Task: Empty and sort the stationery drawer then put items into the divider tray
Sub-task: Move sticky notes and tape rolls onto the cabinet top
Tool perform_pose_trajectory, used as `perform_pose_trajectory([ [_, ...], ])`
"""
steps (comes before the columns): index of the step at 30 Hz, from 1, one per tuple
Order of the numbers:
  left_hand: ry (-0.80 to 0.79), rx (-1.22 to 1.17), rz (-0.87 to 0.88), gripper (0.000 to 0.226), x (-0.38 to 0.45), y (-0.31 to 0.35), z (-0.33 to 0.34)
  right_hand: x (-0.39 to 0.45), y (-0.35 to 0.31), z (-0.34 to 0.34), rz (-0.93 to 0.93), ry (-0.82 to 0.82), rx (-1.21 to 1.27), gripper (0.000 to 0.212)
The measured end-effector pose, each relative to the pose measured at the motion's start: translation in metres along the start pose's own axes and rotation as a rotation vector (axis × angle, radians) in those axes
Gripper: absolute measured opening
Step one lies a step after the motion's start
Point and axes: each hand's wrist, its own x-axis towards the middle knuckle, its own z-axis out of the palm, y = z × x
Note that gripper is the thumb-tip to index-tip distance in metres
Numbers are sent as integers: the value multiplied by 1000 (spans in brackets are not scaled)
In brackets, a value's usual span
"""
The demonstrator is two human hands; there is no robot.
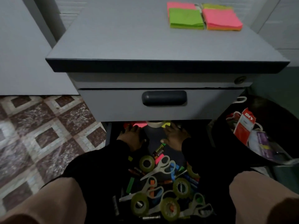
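Observation:
The lower drawer (154, 135) of a grey cabinet is pulled out between my knees. It is full of stationery: clear tape rolls (146, 163), grey-handled scissors (159, 167), a battery (158, 150), and highlighters and markers. My left hand (132, 137) and my right hand (175, 137) reach side by side to the back of the drawer, fingers stretched out flat under the closed upper drawer. Just past the fingertips lie pink sticky notes (140, 124), a tape roll (155, 124) and yellow notes (166, 125). The fingertips are partly hidden in shadow. No divider tray is in view.
Stacks of green (186, 18) and pink sticky notes (222, 18) lie on the cabinet top (129, 38). The closed upper drawer with its dark handle (164, 98) overhangs my hands. A black bin (258, 135) with packaging stands at the right. Tiled floor lies at the left.

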Motion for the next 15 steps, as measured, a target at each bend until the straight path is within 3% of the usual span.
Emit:
perform_pose_trajectory([
  [4, 9, 73, 30, 54, -11, -2, -1, -7, -5, 3, -23, -3, -15, 59],
  [7, 12, 123, 56, 57, -32, 4, 1, -20, -4, 7, -73, -10, -11, 55],
  [12, -70, 218, 126, 62, -67, 12, 16, -57, -3, 25, -177, -78, -223, 53],
  [15, -72, 239, 151, 64, -79, 15, 28, -76, -4, 35, -193, -96, -191, 53],
])
